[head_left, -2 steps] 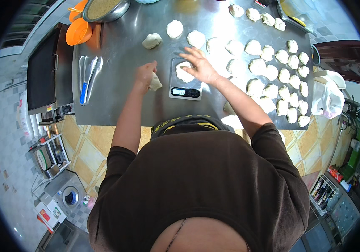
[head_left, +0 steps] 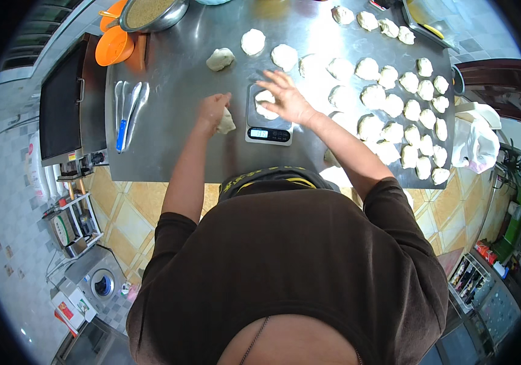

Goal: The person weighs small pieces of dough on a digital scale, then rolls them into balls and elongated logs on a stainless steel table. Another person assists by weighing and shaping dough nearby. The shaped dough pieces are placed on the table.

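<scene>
On your wide, shiny steel table (head_left: 169,134), nothing else seems moved. The flat grey scale with black panel (head_left: 269,135) stays, but its lit reading has changed. Your right hand (head_left: 291,102), with fingers spread, now covers more of the round white dough piece (head_left: 262,107) on the scale. Your left hand (head_left: 213,111) is curled around a pale, soft dough lump (head_left: 227,123); its fingertips are hidden, so you cannot see their exact grip.

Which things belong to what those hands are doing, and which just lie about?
In use: left hand holding a dough piece; right hand at the dough ball on the digital scale; dough lumps.

Seemingly lying about: blue-handled utensil, orange bowl, metal pan.
</scene>
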`<action>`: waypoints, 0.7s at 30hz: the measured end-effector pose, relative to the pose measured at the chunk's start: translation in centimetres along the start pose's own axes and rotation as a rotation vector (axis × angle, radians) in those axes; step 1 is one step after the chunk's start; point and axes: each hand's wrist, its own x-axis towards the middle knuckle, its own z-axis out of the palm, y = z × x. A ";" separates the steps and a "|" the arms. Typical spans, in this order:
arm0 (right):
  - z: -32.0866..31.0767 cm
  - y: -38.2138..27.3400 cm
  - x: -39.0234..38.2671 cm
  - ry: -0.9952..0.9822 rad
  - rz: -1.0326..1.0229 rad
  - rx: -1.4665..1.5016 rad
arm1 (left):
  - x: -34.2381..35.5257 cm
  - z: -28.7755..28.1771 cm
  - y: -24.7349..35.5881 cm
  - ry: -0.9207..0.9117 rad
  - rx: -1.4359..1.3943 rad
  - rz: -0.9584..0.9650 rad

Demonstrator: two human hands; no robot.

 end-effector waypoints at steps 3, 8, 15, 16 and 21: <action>0.5 -1.9 -0.3 -0.171 -0.140 -0.214 | -0.6 0.8 -0.6 -0.022 0.280 0.033; 2.3 1.6 0.6 -0.125 0.024 0.225 | -0.1 2.2 1.0 -0.049 0.521 0.229; -8.3 9.8 1.6 0.714 0.714 1.689 | 0.4 1.2 0.9 -0.090 -0.274 -0.117; -11.9 10.7 1.1 0.973 0.806 1.614 | 0.3 0.9 -0.2 -0.085 -0.388 -0.165; -27.2 32.8 -7.5 1.220 0.800 0.490 | -0.7 1.0 -0.2 -0.157 0.259 -0.191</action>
